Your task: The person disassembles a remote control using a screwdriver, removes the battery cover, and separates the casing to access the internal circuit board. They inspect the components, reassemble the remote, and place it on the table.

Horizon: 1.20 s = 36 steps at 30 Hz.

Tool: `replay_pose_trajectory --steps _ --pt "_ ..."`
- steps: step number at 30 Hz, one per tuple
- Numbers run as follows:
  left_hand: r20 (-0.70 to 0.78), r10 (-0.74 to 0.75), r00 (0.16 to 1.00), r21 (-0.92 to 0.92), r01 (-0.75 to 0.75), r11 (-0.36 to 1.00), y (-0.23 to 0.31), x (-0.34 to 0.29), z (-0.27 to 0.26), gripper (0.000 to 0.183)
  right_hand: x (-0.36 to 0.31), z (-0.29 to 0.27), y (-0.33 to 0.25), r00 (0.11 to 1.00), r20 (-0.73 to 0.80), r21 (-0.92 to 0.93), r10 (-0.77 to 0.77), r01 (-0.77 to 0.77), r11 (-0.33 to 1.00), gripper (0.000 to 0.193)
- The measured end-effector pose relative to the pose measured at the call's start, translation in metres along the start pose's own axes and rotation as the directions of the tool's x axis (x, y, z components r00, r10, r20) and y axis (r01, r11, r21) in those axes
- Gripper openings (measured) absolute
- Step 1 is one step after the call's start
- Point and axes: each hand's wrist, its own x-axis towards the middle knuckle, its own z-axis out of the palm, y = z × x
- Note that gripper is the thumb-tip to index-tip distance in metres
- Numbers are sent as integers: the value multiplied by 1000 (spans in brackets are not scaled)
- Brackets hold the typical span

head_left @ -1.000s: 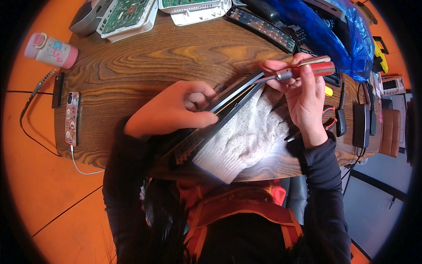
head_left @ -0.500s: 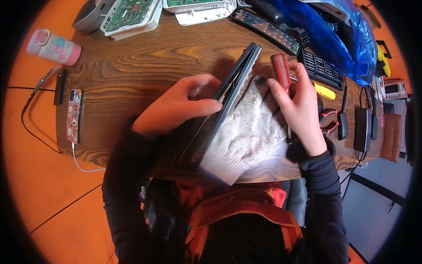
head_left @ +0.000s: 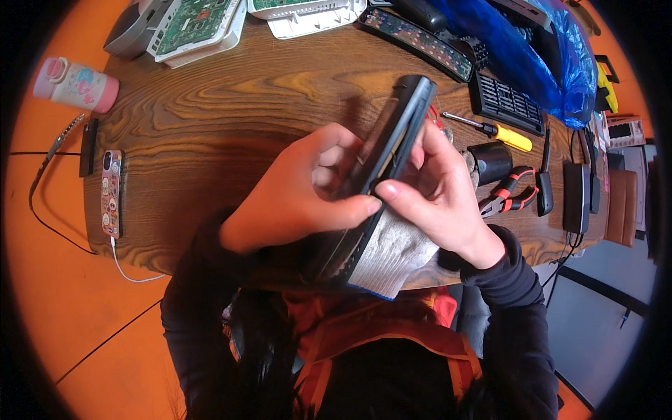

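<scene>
**Flat black plastic casing (head_left: 389, 150) gripped, tilted**

Left hand (head_left: 301, 189) grasps its left side; right hand (head_left: 441, 203) grasps its right. Casing's above the brown wood-grain tabletop (head_left: 224, 105), near its front edge, partly covering a whitish knit glove (head_left: 395, 252).

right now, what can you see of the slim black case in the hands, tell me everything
The slim black case looks like plastic: long, flat-sided, with a dark gap along its edge and a paler strip inside. It is tipped on edge, slanting from lower left to upper right, over a pale knit glove. The left hand and right hand both hold it, thumbs near the gap.
</scene>
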Motion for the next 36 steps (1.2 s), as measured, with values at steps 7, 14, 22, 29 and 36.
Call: replay_pose_trajectory --steps 7,14,22,29,36 --pt "41 -7 999 53 4 999 3 0 -2 37 3 0 -8 985 80 112 154 -163 980 23" --pt "8 16 1000 179 -17 984 7 -2 -2 35 0 -2 -12 976 62 20 211 -212 977 24" --pt "-106 31 994 314 4 949 7 -8 0 25 0 2 -8 959 73 165 272 -281 945 22" --pt "40 -96 995 219 85 972 15 -7 -9 21 1 6 -1 963 94 249 254 -270 930 21" --pt "126 -140 982 109 127 986 15 -3 -9 32 1 4 -1 976 44 213 213 -217 953 20"
